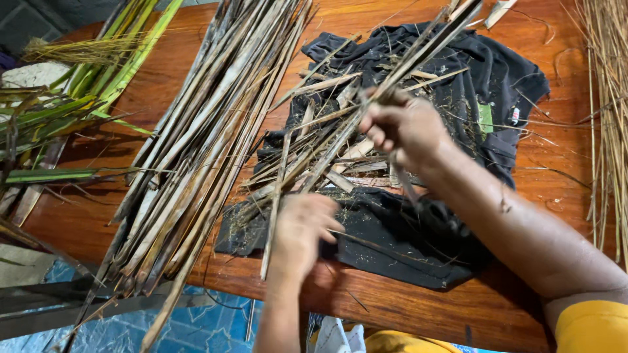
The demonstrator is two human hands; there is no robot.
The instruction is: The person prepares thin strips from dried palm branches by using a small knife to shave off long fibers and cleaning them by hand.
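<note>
Over the black cloth (418, 248), a long dry stalk (366, 111) is held between both hands, its axis running from lower left to upper right. It is gripped by the right hand (402, 127) higher up and by the closed left hand (304, 229) at the near end.

A reddish-brown wooden table (523, 307) seen from above, with blue floor under it.

The table top is polished and shows soft light on its far side. Under the near edge there is a blue patterned floor (209, 327). A grey metal bar (39, 307) lies at the lower left, beside the table. At the top left corner a dark grey wall (33, 19) is visible.
</note>
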